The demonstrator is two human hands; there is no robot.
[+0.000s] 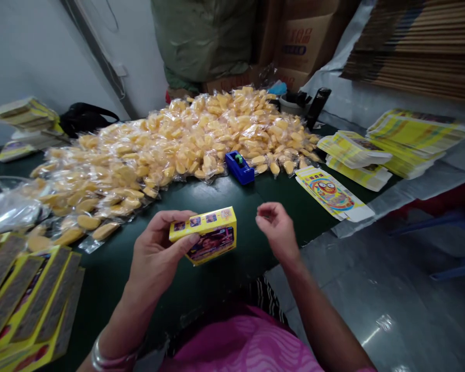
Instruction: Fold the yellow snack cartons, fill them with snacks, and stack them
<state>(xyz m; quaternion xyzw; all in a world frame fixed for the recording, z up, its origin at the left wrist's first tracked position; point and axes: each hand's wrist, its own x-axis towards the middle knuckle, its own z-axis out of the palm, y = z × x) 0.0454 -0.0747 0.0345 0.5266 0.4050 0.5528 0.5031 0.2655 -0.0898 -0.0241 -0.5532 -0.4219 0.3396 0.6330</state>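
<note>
My left hand [157, 248] grips a small yellow printed box [213, 235] by its left end, thumb on the front face and fingers behind. The box looks closed and is held slightly tilted above the dark green table [201, 196]. To the right of the box, apart from it, is my right hand [277, 227], with fingers curled and thumb and forefinger close together. Whether anything small is between them cannot be made out. A blue tape dispenser [239, 168] with a green roll stands on the table beyond both hands.
A wide heap of yellow pieces in clear wrappers [201, 134] covers the table's back. Flat yellow cartons [329, 194] lie at the right, near more carton stacks [411, 137]. Yellow boxes with grey-brown sides [27, 299] stand at the left front. A black cylinder [318, 106] stands behind.
</note>
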